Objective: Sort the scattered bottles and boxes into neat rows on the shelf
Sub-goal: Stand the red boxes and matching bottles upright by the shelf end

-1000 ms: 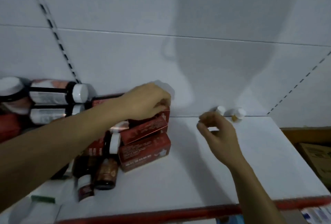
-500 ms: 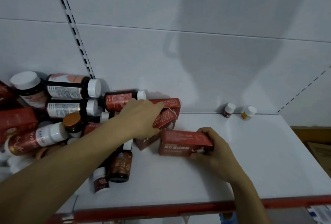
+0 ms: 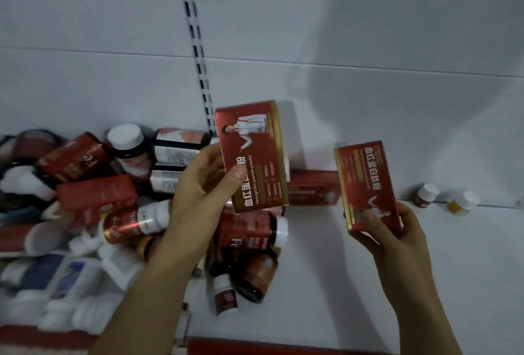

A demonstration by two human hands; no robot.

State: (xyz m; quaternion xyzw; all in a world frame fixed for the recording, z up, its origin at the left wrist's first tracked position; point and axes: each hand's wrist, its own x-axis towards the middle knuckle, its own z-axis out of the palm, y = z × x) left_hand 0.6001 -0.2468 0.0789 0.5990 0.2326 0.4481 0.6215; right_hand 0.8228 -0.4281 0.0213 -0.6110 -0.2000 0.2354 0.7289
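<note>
Our left hand (image 3: 198, 198) is gripping a tall red cardboard box (image 3: 252, 153). Our right hand (image 3: 397, 237) is holding a second red cardboard box (image 3: 365, 181) above the white shelf (image 3: 467, 258)

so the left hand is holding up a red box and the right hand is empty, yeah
Not quite. The head view shows the right hand is not empty: it grips a second red box. The left hand does hold up a red box.
</note>
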